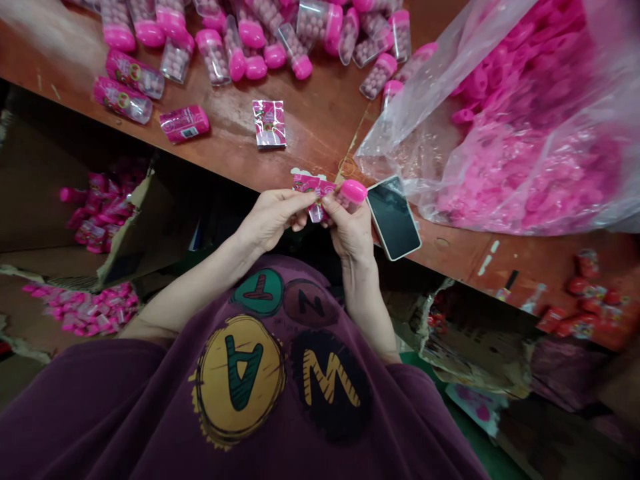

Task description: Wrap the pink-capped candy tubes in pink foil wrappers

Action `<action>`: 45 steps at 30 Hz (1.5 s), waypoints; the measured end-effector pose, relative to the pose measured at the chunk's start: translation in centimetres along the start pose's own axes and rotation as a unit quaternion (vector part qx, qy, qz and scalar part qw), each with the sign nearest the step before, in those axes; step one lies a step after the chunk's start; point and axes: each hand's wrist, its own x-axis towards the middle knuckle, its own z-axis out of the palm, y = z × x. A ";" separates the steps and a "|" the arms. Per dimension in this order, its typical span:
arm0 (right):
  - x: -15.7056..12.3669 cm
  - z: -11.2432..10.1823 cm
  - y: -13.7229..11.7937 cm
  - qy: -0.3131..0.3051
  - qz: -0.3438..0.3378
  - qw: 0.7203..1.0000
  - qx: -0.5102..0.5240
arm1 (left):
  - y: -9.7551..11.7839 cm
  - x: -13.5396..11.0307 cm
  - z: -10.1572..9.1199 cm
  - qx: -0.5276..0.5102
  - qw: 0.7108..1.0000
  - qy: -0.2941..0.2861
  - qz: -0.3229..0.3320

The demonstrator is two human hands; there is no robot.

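Note:
My right hand (pixel 354 230) is closed around a small candy jar with a pink cap (pixel 354 191), which lies tilted with its cap pointing right. My left hand (pixel 273 217) pinches a pink printed label sleeve (pixel 306 181) at the other end of the jar. How far the sleeve goes around the jar is hidden by my fingers. A flat pink printed sleeve (pixel 269 124) lies on the wooden table beyond my hands. To its left rest a labelled jar (pixel 184 124) and two more, each wrapped in pink.
Several unlabelled jars of pink balls (pixel 215 57) crowd the table's far side. A phone (pixel 395 219) lies right of my hands, beside a large clear bag (pixel 530 167) of pink pieces. Cardboard boxes (pixel 165 220) with pink items stand below the table edge at left. Red items (pixel 590 300) lie far right.

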 end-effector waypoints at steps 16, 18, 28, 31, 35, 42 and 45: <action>-2.4 -0.1 -1.2 -0.045 0.058 0.996 0.054 | 1.2 -0.1 -0.7 -0.040 0.991 0.114 0.048; -3.2 0.6 -1.0 -0.039 0.035 0.998 0.035 | 0.4 0.1 -0.5 -0.052 0.990 0.121 0.046; -4.5 2.0 0.5 -0.023 0.021 0.997 -0.071 | -0.3 -0.3 0.3 -0.049 0.988 0.141 0.050; -4.1 1.9 0.4 -0.004 0.015 0.997 -0.070 | -0.3 -0.3 0.3 -0.031 0.987 0.146 0.055; -3.7 1.7 0.5 -0.004 0.034 0.998 -0.055 | -0.6 -0.3 0.2 -0.023 0.987 0.144 0.068; -3.8 1.9 0.7 -0.056 0.096 0.994 0.001 | -1.0 -0.1 0.1 -0.048 0.991 0.121 0.040; -3.7 1.8 0.7 -0.063 0.107 0.992 0.007 | -0.9 -0.1 0.0 -0.050 0.995 0.085 0.015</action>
